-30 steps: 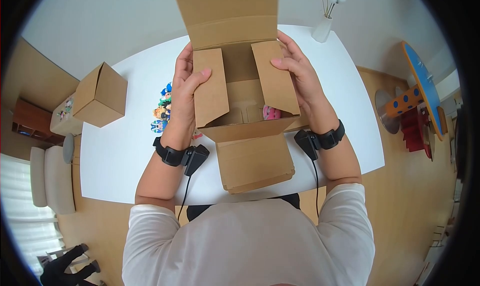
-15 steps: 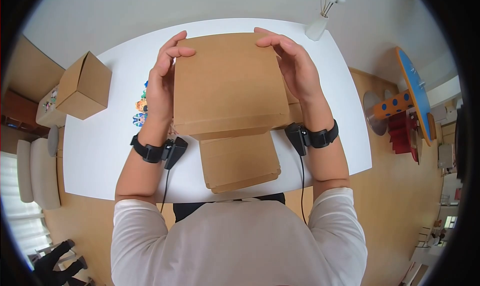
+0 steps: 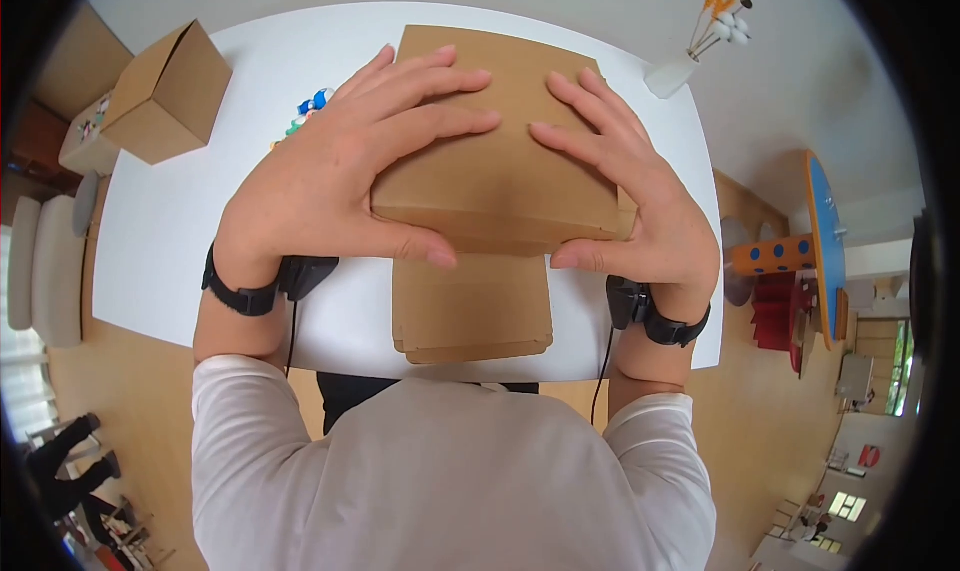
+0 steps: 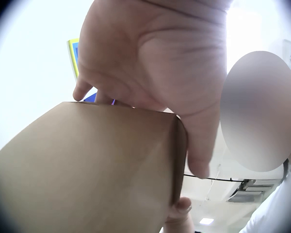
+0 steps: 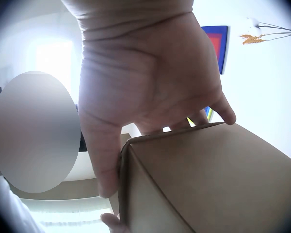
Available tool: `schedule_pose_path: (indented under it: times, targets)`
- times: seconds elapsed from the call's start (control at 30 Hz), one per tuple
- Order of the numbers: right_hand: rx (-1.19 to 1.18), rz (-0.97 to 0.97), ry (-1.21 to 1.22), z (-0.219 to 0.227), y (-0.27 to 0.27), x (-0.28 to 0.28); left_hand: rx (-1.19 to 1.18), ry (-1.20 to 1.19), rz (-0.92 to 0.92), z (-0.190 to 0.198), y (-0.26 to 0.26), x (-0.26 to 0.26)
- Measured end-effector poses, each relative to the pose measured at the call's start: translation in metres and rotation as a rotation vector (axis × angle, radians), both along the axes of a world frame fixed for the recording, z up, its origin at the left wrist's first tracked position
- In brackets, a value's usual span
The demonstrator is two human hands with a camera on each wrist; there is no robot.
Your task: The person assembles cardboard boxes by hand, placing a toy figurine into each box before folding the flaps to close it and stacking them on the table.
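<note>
Now the left hand (image 3: 330, 161) and right hand (image 3: 655, 199) lie with fingers splayed across the cardboard box (image 3: 510, 186), gripping nothing, apparently to press it closed. It's centred over the white table (image 3: 140, 241); farther off, a vase (image 3: 671, 75) props stems (image 3: 725, 28).

L hand (image 3: 345, 166) & R hand (image 3: 645, 196) block carton (image 3: 505, 186) at both sides; narrow gap betw. fingertips gives access mid-top; bare table (image 3: 250, 111) lies betw. 2nd box (image 3: 175, 101) & figurines (image 3: 312, 104); vase (image 3: 670, 74) obstructs nr. far R corner.
</note>
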State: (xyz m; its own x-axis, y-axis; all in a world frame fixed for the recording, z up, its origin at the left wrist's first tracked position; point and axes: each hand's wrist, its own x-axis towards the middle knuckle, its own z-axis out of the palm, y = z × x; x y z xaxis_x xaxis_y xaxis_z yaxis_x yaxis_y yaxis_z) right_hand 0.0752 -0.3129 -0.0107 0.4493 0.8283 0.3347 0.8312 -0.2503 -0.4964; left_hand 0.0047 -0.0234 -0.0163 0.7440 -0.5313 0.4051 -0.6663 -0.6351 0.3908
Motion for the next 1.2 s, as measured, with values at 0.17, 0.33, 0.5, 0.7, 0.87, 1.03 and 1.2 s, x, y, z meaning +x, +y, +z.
schedule_pose_path:
  times: [0.17, 0.33, 0.5, 0.7, 0.87, 1.03, 1.2]
  targets:
    - [0.03, -0.005, -0.061, 0.007, 0.002, -0.004, -0.035, -0.038, -0.04, -0.002, 0.002, -0.001]
    - [0.228, 0.0, -0.132, 0.003, 0.006, -0.003, -0.1, -0.152, -0.088, -0.006, 0.008, 0.009]
    - [0.35, 0.017, -0.128, 0.0, 0.011, -0.003, -0.198, -0.176, -0.18, 0.0, 0.007, 0.009]
    - [0.345, -0.008, -0.106, 0.003, 0.011, -0.011, -0.136, -0.23, -0.16, -0.008, 0.009, 0.014]
    - [0.24, -0.012, -0.055, 0.004, 0.004, -0.012, -0.064, -0.239, -0.13, -0.009, 0.003, 0.008]
    - [0.183, 0.016, -0.022, 0.006, 0.002, -0.012, -0.019, -0.254, -0.12, -0.01, -0.001, 0.005]
    - [0.153, 0.036, -0.004, 0.005, 0.0, -0.012, -0.007, -0.207, -0.159, -0.01, -0.004, 0.005]
